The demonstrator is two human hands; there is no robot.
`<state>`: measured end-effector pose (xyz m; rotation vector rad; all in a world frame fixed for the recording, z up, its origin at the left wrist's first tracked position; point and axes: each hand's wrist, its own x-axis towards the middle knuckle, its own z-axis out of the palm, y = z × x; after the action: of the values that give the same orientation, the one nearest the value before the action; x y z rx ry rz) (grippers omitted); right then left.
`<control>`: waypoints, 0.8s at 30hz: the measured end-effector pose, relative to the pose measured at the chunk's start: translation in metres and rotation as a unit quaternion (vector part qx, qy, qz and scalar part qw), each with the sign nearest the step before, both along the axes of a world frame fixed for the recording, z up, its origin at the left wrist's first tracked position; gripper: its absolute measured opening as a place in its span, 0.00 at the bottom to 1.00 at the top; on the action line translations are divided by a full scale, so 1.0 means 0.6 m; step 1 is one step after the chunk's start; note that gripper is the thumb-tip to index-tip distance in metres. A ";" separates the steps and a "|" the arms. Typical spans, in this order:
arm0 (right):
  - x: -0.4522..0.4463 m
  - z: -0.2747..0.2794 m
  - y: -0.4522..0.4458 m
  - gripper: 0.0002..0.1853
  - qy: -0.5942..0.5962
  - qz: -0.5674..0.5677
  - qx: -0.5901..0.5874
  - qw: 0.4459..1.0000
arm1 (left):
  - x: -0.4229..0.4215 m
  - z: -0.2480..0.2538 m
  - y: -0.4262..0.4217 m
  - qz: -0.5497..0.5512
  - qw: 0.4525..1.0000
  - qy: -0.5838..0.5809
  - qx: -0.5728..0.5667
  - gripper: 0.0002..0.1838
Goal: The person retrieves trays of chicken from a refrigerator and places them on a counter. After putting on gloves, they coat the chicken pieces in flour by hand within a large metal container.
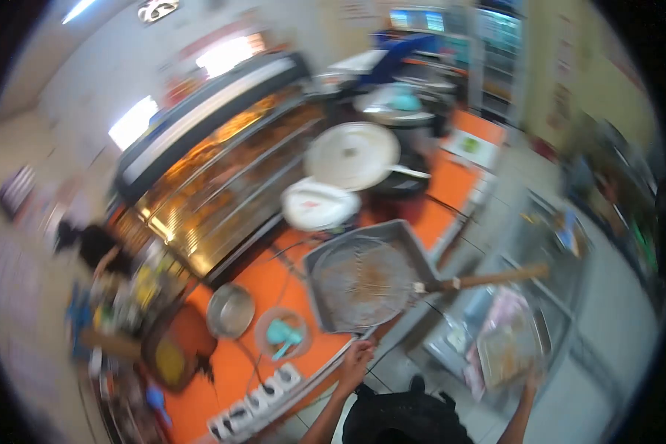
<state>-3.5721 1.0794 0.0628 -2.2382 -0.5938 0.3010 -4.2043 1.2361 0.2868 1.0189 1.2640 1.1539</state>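
Dark clothing [403, 414] shows between the person's arms. The right hand [530, 377] holds a tray [496, 345] by its edge; the left hand [357, 357] curls beside the pan [320, 292], its grip unclear.

From my head, my only camera looks forward and steeply down through a wide, dark-cornered view, set aslant, with my fingers [358, 351] close by, low in it, and the orange counter [189, 392] stretching ahead.

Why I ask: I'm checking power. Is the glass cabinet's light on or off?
On: the glass cabinet glows bright yellow inside, across its shelves.
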 end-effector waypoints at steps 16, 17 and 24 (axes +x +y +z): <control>-0.497 0.134 0.253 0.35 0.214 0.655 -0.246 0.682 | -0.127 0.087 -0.553 0.616 0.751 0.236 0.039 0.15; -0.505 0.142 0.253 0.34 0.198 0.661 -0.252 0.678 | -0.153 0.116 -0.630 0.667 0.677 0.310 0.019 0.16; -0.478 0.193 0.167 0.31 0.095 0.654 -0.301 0.687 | -0.158 0.302 -1.197 0.858 0.151 0.488 -0.049 0.15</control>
<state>-3.8587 1.1793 0.1787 -1.8191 -2.1574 1.5999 -4.2991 0.5179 0.4678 -0.9665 3.9336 1.6253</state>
